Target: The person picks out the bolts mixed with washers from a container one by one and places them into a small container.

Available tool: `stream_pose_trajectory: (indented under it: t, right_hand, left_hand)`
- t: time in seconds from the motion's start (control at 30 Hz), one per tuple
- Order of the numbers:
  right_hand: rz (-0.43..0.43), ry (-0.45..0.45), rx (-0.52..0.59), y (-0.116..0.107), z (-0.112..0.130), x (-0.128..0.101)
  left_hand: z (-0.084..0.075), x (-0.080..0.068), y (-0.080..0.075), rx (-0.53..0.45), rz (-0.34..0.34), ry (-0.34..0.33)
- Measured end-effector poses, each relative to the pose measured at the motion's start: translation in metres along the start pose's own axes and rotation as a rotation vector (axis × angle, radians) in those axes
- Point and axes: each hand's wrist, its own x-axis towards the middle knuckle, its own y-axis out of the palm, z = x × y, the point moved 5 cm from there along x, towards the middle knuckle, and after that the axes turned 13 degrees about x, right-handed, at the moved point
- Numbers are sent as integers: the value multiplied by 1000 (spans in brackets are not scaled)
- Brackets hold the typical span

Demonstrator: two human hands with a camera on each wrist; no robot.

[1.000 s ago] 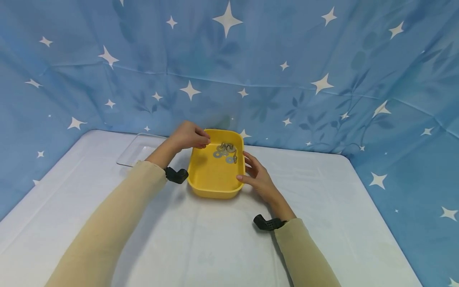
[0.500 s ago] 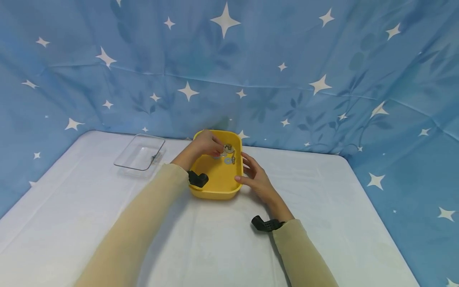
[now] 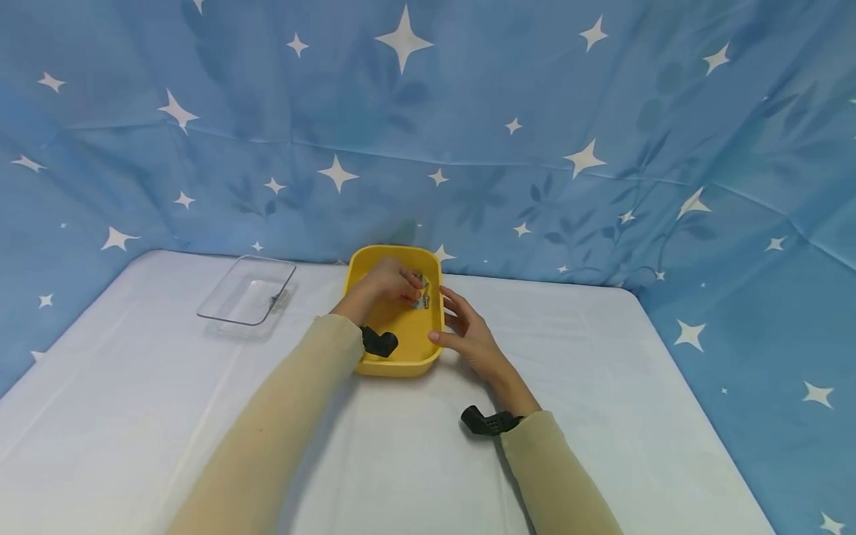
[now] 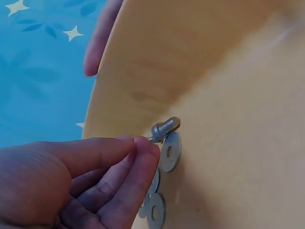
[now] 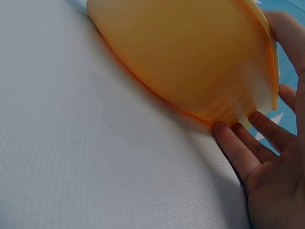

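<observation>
A yellow tray (image 3: 401, 364) stands near the back of the table. My left hand (image 3: 388, 282), slightly blurred in the head view, reaches into it. In the left wrist view its thumb and fingertips meet at the thin end of a metal bolt (image 4: 165, 128); whether they pinch the bolt I cannot tell. Flat washers, one washer (image 4: 170, 152) beside the bolt and others below the fingers, lie on the tray floor, partly hidden. My right hand (image 3: 471, 338) holds the tray's right side, thumb over the rim, the other fingers along the outer wall (image 5: 228, 95).
Left of the tray stands a clear plastic box (image 3: 250, 290) with a small metallic piece (image 3: 274, 299) at its right side. White cloth (image 3: 414, 446) covers the table. Behind it hangs a blue curtain (image 3: 481, 111) with white stars.
My left hand has moved right and down from the tray's left rim to the metal pieces inside. The right hand keeps its hold on the tray. The view has shifted slightly.
</observation>
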Motion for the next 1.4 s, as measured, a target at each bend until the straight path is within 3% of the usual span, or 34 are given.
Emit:
stream_pose_trajectory:
  t: [0.5, 0.93, 1.4]
  right_hand:
    - [-8, 20, -10, 1, 2, -1]
    - [-13, 15, -42, 0, 1, -1]
    - [-25, 23, -41, -1, 0, 0]
  left_hand:
    - [10, 12, 14, -45, -14, -90]
    - [5, 16, 23, -89, -28, -40]
    - [8, 19, 23, -107, -39, -91]
